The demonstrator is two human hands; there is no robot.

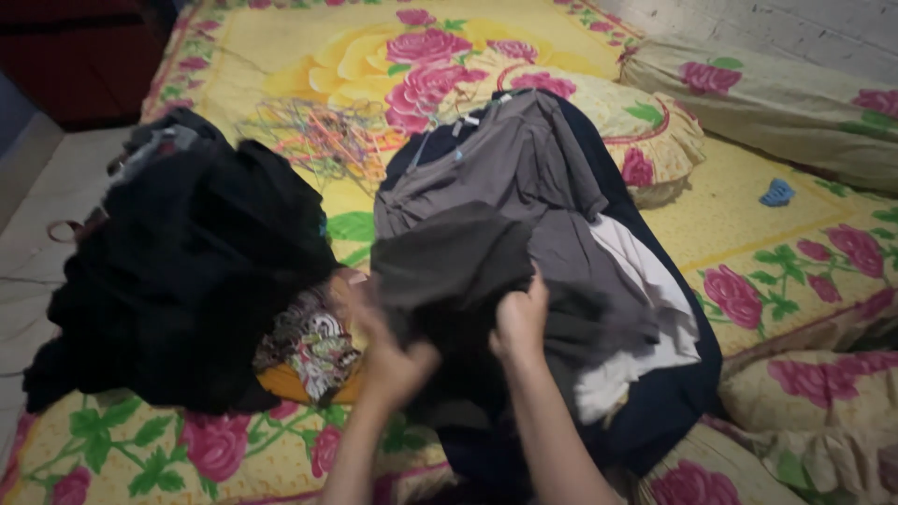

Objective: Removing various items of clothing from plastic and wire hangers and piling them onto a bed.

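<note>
Head view: both hands, left hand and right hand, fingers pinching the grey garment near the bed's edge.

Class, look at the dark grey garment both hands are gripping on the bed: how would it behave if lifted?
The dark grey garment would probably hang limp: it already folds and creases where the left hand and right hand pinch it. It looks light, since thin cloth bunches easily. It may drag the grey shirt beneath, as they overlap.

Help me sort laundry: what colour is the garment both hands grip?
Dark grey garment, clearest in the head view.
</note>
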